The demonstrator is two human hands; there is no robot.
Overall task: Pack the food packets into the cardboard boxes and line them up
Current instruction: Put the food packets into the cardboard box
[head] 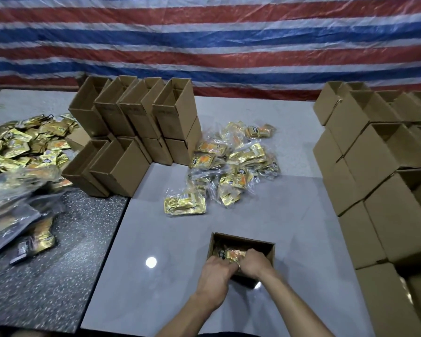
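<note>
Reaching into an open cardboard box [270, 250], a person's left hand [215, 269] and right hand [255, 262] are gripping a gold food packet [231, 254] between them, with the fingers curling down over its two ends. The packet is sitting inside the box, just below the rim. It is lying on top of other contents that are too dark to make out. The box is standing on a pale grey tabletop [170, 239], near the person's edge.

Further back, around the middle of the table, a loose pile of gold packets [231, 166] in clear wrappers is lying spread out. Just to its left, a stack of open boxes [136, 122] is standing two layers high. Along the right side, a taller wall of boxes [387, 171] is rising in steps.

On the left, a dark speckled surface [66, 244] is adjoining the pale one. It is carrying blurred clear bags [12, 205], and behind them a large heap of packets [22, 147] is lying. A red, white and blue striped tarp [204, 45] is hanging across the whole background.
</note>
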